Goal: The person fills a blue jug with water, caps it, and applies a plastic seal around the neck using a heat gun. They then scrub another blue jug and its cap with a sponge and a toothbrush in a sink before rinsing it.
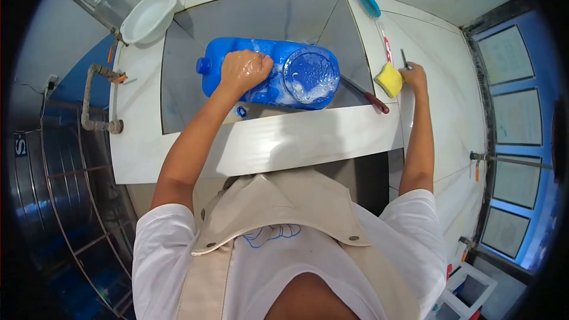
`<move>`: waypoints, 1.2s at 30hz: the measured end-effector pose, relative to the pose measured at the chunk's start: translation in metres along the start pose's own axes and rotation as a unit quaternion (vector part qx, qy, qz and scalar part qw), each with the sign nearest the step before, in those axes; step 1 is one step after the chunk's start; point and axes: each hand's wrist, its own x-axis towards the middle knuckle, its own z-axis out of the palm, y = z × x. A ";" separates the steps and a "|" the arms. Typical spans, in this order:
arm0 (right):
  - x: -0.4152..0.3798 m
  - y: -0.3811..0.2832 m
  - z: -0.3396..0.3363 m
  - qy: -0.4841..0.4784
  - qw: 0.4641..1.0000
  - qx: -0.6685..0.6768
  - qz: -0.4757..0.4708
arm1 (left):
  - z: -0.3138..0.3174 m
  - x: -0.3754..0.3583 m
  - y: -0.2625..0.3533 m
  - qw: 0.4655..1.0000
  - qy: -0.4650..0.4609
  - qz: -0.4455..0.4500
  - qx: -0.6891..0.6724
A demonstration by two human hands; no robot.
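Observation:
A blue plastic container (264, 92) with white suds on it lies on its side in the sunken basin. My left hand (244, 71), wet and soapy, is closed round the container's handle. Over on the right counter, my right hand (413, 75) has its fingers closed on a thin dark object (404, 58), which I cannot make out fully. Just left of that hand lies a yellow sponge (389, 80), with a red-and-white brush handle (387, 50) above it. A knife with a dark red handle (377, 103) rests across the basin's right edge. A small blue cap (241, 111) sits below the container.
A white bowl (149, 18) stands at the back left, near a clear bottle (111, 7). A teal brush (368, 3) lies at the back right. Pipes with a tap (118, 78) run along the left side. The white counter rim (284, 142) borders the basin in front.

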 end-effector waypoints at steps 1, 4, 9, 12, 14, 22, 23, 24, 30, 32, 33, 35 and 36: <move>0.005 0.003 -0.003 0.026 0.997 0.066 0.031 | 0.000 -0.011 0.004 1.000 -0.001 -0.028 -0.011; -0.003 -0.031 -0.042 0.049 0.966 0.253 0.009 | 0.007 -0.033 0.010 0.996 0.012 -0.082 -0.024; -0.113 -0.151 -0.070 -0.066 0.876 0.316 -0.359 | 0.013 -0.060 0.013 0.989 0.026 -0.138 -0.039; -0.155 -0.184 -0.089 -0.163 0.873 0.215 -0.407 | 0.017 -0.062 0.013 0.990 0.045 -0.131 -0.040; -0.161 -0.184 -0.078 -0.097 0.846 0.097 -0.516 | 0.014 -0.062 0.013 0.989 0.047 -0.130 -0.052; -0.164 -0.184 -0.060 -0.009 0.837 0.055 -0.545 | 0.015 -0.062 0.016 0.988 0.048 -0.142 -0.049; -0.166 -0.185 -0.063 -0.019 0.840 0.040 -0.540 | 0.015 -0.062 0.015 0.988 0.051 -0.140 -0.050; -0.166 -0.185 -0.065 -0.030 0.844 0.025 -0.535 | 0.016 -0.061 0.013 0.987 0.053 -0.142 -0.050; -0.179 -0.177 -0.061 -0.039 0.852 0.023 -0.521 | 0.015 -0.061 0.013 0.989 0.056 -0.133 -0.045; -0.182 -0.184 -0.047 -0.003 0.847 0.039 -0.531 | 0.014 -0.063 0.015 0.989 0.058 -0.130 -0.049; -0.182 -0.187 -0.042 0.035 0.839 0.054 -0.540 | 0.014 -0.062 0.015 0.989 0.060 -0.128 -0.049; -0.183 -0.187 -0.042 0.040 0.847 0.057 -0.528 | 0.014 -0.062 0.014 0.989 0.051 -0.130 -0.041; -0.183 -0.188 -0.042 0.044 0.854 0.060 -0.515 | 0.013 -0.062 0.014 0.989 0.053 -0.130 -0.040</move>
